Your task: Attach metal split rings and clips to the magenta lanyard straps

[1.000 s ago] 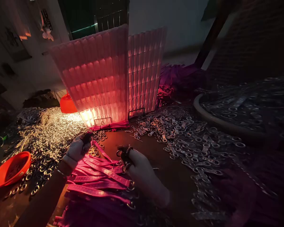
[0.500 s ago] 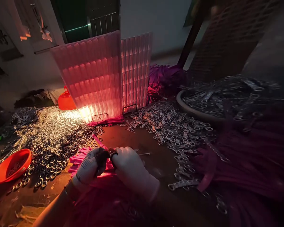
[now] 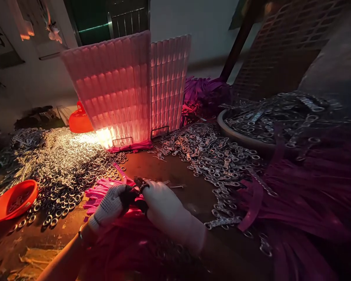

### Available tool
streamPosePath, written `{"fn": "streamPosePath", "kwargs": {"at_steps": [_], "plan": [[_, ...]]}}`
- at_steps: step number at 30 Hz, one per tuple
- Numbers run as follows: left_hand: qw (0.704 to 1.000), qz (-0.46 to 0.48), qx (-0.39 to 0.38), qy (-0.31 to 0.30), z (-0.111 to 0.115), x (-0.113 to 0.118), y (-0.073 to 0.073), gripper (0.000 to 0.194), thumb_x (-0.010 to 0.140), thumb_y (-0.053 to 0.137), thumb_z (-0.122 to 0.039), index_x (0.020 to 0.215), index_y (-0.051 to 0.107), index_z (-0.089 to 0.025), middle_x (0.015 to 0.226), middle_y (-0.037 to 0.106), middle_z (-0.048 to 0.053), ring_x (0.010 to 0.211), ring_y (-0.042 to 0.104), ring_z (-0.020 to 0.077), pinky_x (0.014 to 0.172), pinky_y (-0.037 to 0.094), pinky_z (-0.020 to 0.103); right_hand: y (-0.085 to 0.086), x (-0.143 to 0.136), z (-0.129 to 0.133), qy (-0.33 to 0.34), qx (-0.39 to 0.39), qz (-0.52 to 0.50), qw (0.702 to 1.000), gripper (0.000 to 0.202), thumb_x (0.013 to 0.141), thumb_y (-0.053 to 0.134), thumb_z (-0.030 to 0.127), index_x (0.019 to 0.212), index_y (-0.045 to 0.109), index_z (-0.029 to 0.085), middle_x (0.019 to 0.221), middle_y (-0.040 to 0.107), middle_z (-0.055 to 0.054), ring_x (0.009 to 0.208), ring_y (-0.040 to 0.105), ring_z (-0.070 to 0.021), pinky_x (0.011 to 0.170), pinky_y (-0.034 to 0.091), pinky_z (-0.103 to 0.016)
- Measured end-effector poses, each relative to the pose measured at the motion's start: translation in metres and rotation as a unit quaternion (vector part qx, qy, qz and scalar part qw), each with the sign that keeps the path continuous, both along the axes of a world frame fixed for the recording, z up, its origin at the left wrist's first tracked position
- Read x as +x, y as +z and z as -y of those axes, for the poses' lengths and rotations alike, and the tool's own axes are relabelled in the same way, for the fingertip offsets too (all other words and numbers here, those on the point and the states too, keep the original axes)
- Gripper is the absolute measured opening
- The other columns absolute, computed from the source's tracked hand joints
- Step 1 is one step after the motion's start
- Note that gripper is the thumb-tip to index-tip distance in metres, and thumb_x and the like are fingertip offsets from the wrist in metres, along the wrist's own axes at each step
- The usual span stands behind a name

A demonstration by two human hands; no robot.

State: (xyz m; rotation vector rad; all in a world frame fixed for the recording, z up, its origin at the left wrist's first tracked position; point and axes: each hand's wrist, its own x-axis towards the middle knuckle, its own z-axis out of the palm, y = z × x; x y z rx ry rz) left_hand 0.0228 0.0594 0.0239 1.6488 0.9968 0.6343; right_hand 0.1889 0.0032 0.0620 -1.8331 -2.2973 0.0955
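Observation:
My left hand (image 3: pixel 113 203), in a dotted white glove with dark fingertips, is closed at the lower centre. Beside it, my right hand (image 3: pixel 163 207), in a pale glove, is closed too, and the fingertips of both nearly meet. Dark fingertips and shadow hide what lies between them; a small dark ring-like shape shows by my right fingers. A magenta strip (image 3: pixel 119 171) rises just behind the hands. Under my wrists lies a bundle of magenta strips (image 3: pixel 98 192). Thin metal pins (image 3: pixel 177 186) rest on the table right of my hands.
Metal rings (image 3: pixel 67 168) are heaped at left, near a red bowl (image 3: pixel 29 201) and a red lamp (image 3: pixel 80 120). Pink ribbed panels (image 3: pixel 117 86) stand behind. Linked metal pieces (image 3: pixel 204 150) spread at right, before a filled basin (image 3: pixel 236 136). More magenta strips (image 3: pixel 304 195) lie far right.
The view has shifted slightly. Both hands remain close together in front of the panels; my right hand and wrist have turned a little, with its dark fingertips showing more.

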Motion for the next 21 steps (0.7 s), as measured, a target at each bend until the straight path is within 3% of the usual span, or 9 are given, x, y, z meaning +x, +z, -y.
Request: {"fn": "streamPosePath", "kwargs": {"at_steps": [2, 5, 9, 12, 15, 18, 21], "plan": [[0.999, -0.009, 0.051, 0.006, 0.004, 0.0, -0.001, 0.025, 0.089, 0.058, -0.033, 0.074, 0.065, -0.016, 0.061, 0.06, 0.003, 0.054, 0.047, 0.0118, 0.052, 0.035, 0.022, 0.002, 0.0, -0.002, -0.005, -0.045, 0.007, 0.999, 0.024, 0.081, 0.057, 0.009, 0.102, 0.066, 0.015, 0.096, 0.072, -0.015, 0.085, 0.067, -0.0271, 0.067, 0.04, -0.033], [0.992, -0.03, 0.125, -0.008, 0.008, 0.0, -0.006, 0.019, 0.087, 0.059, -0.026, 0.074, 0.068, -0.016, 0.073, 0.069, 0.005, 0.068, 0.054, 0.0145, 0.062, 0.038, 0.023, -0.009, 0.003, -0.004, -0.008, -0.063, 0.026, 0.998, 0.023, 0.082, 0.055, 0.01, 0.101, 0.065, 0.014, 0.087, 0.073, -0.015, 0.076, 0.068, -0.0257, 0.059, 0.036, -0.03], [0.982, -0.06, 0.177, -0.018, 0.008, -0.001, -0.015, 0.015, 0.085, 0.06, -0.02, 0.072, 0.067, -0.016, 0.069, 0.067, 0.003, 0.064, 0.051, 0.0135, 0.06, 0.033, 0.024, -0.035, 0.008, -0.003, 0.071, 0.017, 0.033, 0.997, 0.014, 0.084, 0.053, 0.014, 0.09, 0.065, 0.014, 0.073, 0.071, -0.012, 0.063, 0.063, -0.0219, 0.056, 0.028, -0.03], [0.978, -0.078, 0.189, -0.029, 0.007, 0.002, -0.015, 0.015, 0.084, 0.06, -0.016, 0.069, 0.065, -0.016, 0.067, 0.066, 0.002, 0.062, 0.049, 0.0128, 0.059, 0.031, 0.024, -0.046, 0.012, -0.004, 0.121, 0.068, 0.034, 0.99, 0.012, 0.084, 0.052, 0.014, 0.082, 0.064, 0.015, 0.064, 0.067, -0.009, 0.054, 0.055, -0.0182, 0.054, 0.021, -0.03], [0.979, -0.076, 0.17, -0.077, 0.003, 0.004, 0.003, 0.016, 0.084, 0.061, -0.016, 0.07, 0.067, -0.016, 0.068, 0.067, 0.002, 0.063, 0.052, 0.0138, 0.059, 0.033, 0.024, -0.048, 0.018, -0.005, 0.126, 0.109, 0.032, 0.985, 0.013, 0.084, 0.052, 0.014, 0.079, 0.063, 0.016, 0.062, 0.065, -0.007, 0.051, 0.05, -0.0173, 0.054, 0.017, -0.032], [0.978, -0.073, 0.161, -0.114, -0.006, -0.007, 0.029, 0.014, 0.088, 0.062, -0.021, 0.082, 0.075, -0.019, 0.079, 0.072, 0.005, 0.069, 0.06, 0.0165, 0.065, 0.041, 0.024, -0.044, 0.03, -0.002, 0.089, 0.135, 0.029, 0.986, 0.012, 0.081, 0.053, 0.013, 0.078, 0.064, 0.017, 0.065, 0.065, -0.008, 0.055, 0.052, -0.018, 0.056, 0.02, -0.034], [0.978, -0.076, 0.185, -0.064, -0.022, -0.035, 0.042, 0.014, 0.085, 0.066, -0.02, 0.093, 0.078, -0.02, 0.086, 0.074, 0.007, 0.075, 0.064, 0.0185, 0.073, 0.047, 0.025, -0.036, 0.049, 0.009, 0.026, 0.105, 0.051, 0.993, 0.012, 0.076, 0.055, 0.012, 0.079, 0.066, 0.017, 0.067, 0.066, -0.008, 0.06, 0.054, -0.0196, 0.058, 0.025, -0.034]]}}
